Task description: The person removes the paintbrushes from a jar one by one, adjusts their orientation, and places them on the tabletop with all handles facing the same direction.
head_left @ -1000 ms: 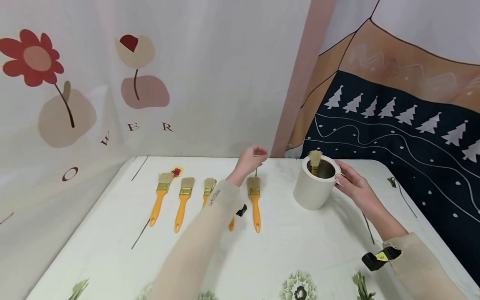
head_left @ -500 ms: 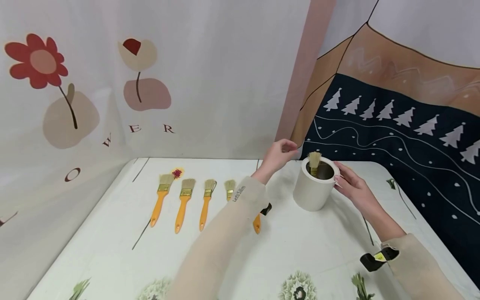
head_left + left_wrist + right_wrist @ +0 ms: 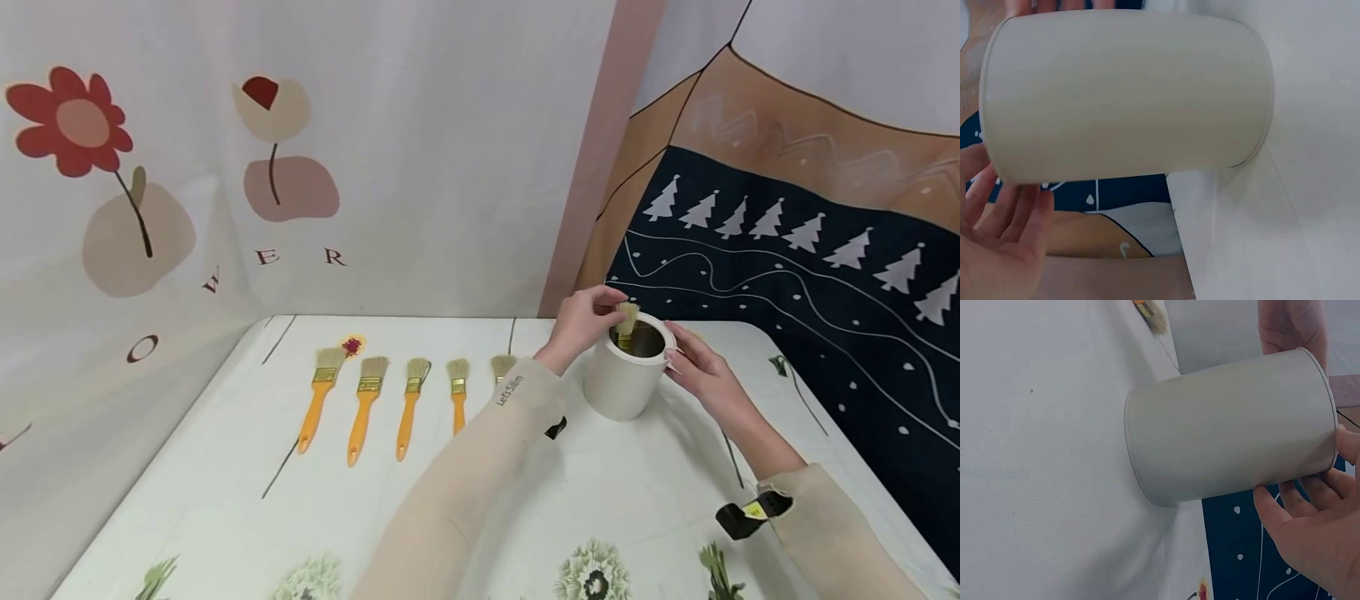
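A white cylindrical canister [image 3: 622, 383] stands upright on the table, with a paintbrush [image 3: 626, 332] in it, bristles up above the rim. At the rim's left side, my left hand [image 3: 581, 325] has its thumb and index finger at those bristles, pinching them. My right hand [image 3: 701, 367] holds the canister's right side near the rim, fingers bent against the wall. In the left wrist view, the canister [image 3: 1129, 97] fills the top, with the left hand [image 3: 1007, 237] beside its rim. The right wrist view shows the right hand [image 3: 1310, 525] under the canister wall.
Several orange-handled paintbrushes [image 3: 363, 408] lie in a row on the left of the white table [image 3: 210, 467], bristles pointing away. My left forearm covers part of the rightmost one [image 3: 502, 364]. Printed curtains [image 3: 420, 167] hang behind the table.
My left hand has moved right, from above the row of paintbrushes to the brush in the canister. The right hand and canister have stayed in place.
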`<state>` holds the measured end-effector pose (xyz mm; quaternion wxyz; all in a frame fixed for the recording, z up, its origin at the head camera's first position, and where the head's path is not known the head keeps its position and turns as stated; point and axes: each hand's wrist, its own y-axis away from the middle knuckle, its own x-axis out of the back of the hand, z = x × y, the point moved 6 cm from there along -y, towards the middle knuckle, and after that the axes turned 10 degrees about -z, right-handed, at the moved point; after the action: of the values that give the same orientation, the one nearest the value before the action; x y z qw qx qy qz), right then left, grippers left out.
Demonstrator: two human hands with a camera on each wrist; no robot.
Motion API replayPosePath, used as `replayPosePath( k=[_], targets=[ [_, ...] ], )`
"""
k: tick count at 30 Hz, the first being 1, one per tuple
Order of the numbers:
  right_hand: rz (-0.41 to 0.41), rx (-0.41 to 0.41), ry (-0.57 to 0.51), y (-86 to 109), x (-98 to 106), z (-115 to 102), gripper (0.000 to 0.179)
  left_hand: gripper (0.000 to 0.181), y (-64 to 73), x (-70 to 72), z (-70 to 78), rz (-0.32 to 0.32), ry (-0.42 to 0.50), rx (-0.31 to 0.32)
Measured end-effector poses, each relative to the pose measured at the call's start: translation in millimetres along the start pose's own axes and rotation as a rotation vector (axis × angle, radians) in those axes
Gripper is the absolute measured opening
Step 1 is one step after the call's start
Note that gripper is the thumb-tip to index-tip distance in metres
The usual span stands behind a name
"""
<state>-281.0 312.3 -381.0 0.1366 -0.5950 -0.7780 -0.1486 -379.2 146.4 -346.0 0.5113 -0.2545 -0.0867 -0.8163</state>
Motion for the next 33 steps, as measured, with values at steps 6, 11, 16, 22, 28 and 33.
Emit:
replayPosePath(
  k=[6,11,16,22,28,33],
  targets=[
    [-0.001,0.020,-0.011,0.3,-2,-1,0.070,0.010,3.6,1.2,9.8,0.055,-0.101,-0.053],
    [0.000,0.023,-0.008,1.8,-2,-1,0.071,0.008,10.0,7.2,21.5,0.062,-0.077,-0.113],
    [0.008,0.006,0.001,4.3,-3,2,0.071,0.008,17.5,24.2,44.7,0.116,-0.024,-0.236],
    [0.019,-0.008,0.007,4.8,-3,3,0.072,0.014,32.7,63.5,79.3,0.183,0.147,-0.386],
    [0.019,0.020,0.002,4.4,-2,1,0.071,0.016,48.4,111.6,91.5,0.262,0.241,-0.430],
    [0.018,0.042,0.012,2.8,-1,-1,0.070,0.019,50.3,146.3,65.7,0.335,0.403,-0.411]
  ],
)
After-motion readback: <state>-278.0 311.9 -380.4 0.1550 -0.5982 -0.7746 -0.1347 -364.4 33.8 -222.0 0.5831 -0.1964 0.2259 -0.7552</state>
